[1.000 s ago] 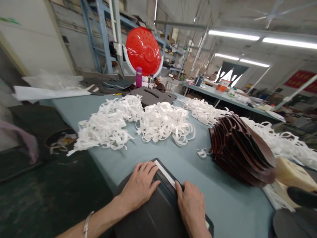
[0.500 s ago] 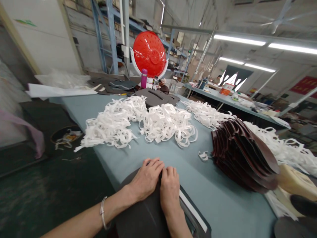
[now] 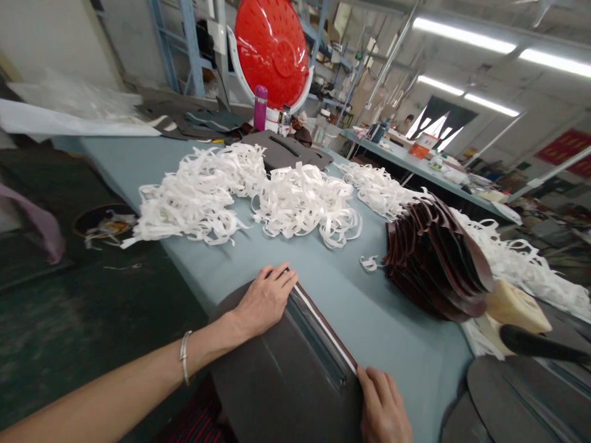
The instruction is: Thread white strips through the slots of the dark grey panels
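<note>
A dark grey leather-like panel (image 3: 281, 387) with a rounded outline lies at the table's near edge. A long slot runs across it, and a narrow white strip (image 3: 325, 326) with a brown edge lies along its far side. My left hand (image 3: 263, 301) rests over the panel's far end, fingers together and bent over the edge at the strip's upper end. My right hand (image 3: 385, 403) is closed at the strip's lower end, thumb and fingers around the panel's right edge. The right fingertips are partly hidden.
White ribbon heaps (image 3: 305, 200) lie across the blue-green table (image 3: 221, 264). A stack of dark brown curved pieces (image 3: 434, 258) stands at right, beside a yellowish block (image 3: 517, 307) and more grey panels (image 3: 512, 400). Behind are a purple bottle (image 3: 260, 107) and a red round basin (image 3: 272, 52).
My right hand has moved from beside my left hand down along the strip to its near end, uncovering the slot and strip. My left hand stays at the far end. The view has tilted down.
</note>
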The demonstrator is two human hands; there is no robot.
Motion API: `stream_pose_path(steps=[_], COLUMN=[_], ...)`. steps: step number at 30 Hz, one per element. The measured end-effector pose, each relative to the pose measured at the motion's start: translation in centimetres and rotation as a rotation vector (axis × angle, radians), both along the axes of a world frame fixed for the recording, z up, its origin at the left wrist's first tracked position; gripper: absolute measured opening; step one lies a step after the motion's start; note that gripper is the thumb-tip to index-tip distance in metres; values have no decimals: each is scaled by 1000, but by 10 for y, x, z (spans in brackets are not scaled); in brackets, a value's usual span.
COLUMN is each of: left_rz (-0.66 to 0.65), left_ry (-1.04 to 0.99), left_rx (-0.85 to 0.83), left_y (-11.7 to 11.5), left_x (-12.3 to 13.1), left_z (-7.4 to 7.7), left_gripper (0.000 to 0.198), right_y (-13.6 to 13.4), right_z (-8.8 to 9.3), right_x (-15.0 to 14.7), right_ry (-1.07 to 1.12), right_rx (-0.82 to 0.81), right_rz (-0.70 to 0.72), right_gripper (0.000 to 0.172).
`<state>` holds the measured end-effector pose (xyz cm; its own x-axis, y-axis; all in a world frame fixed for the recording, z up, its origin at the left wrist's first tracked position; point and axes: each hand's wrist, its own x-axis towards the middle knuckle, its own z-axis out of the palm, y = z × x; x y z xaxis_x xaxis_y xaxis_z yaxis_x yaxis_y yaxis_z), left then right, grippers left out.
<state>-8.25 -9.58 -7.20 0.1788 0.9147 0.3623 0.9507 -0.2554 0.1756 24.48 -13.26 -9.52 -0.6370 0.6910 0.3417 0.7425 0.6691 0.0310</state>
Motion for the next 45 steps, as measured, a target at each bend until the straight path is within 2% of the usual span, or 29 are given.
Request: stream_pose_path(steps=[2,4,6,10,13,16,24,28,31,35,39,42,45], left_rz=[-34,-96,-146,-157,-191,-229,-238,-233,-212,-176,-187,-178,-166], left_ry=[-9,-11,-11,-20,-33,-47,-52,-41,-38,-34,-19,-5,-12], left_rx=[-4,-18,-33,-40,-45,-35,-27,-27,-35,-70,-82,-76,-74], left_y=[-1,-2,-2,-3,-3,-3,-1,-2,-2,-2,0,0,0], left_x=[-1,-2,-2,-2,-4,-5,-6,-7,-5,-3,-2,-3,-3], left_z=[-1,-1,0,4,5,3,-2,0,3,6,4,2,2], left_gripper=[41,40,38,34,31,28,26,26,27,40,37,38,37], right_y=[4,12,24,49,65,73,76,91,95,74,48,36,21], right_z=[6,15,25,37,40,44,50,47,47,42,35,28,14], right_x=[-4,-26,-58,-128,-161,-175,-186,-176,-167,-176,-188,-168,-120], right_ry=[11,56,131,216,58,-90,-133,-76,-28,-4,-94,-130,-134], right_rx=[-53,-114,-159,-204,-229,-239,-262,-286,-317,-293,-136,-55,55], right_rz=[-44,-97,-128,-131,-167,-208,-234,-274,-247,-199,-196,-194,-165], right_gripper=[23,15,12,13,15,18,22,19,21,26,28,28,33])
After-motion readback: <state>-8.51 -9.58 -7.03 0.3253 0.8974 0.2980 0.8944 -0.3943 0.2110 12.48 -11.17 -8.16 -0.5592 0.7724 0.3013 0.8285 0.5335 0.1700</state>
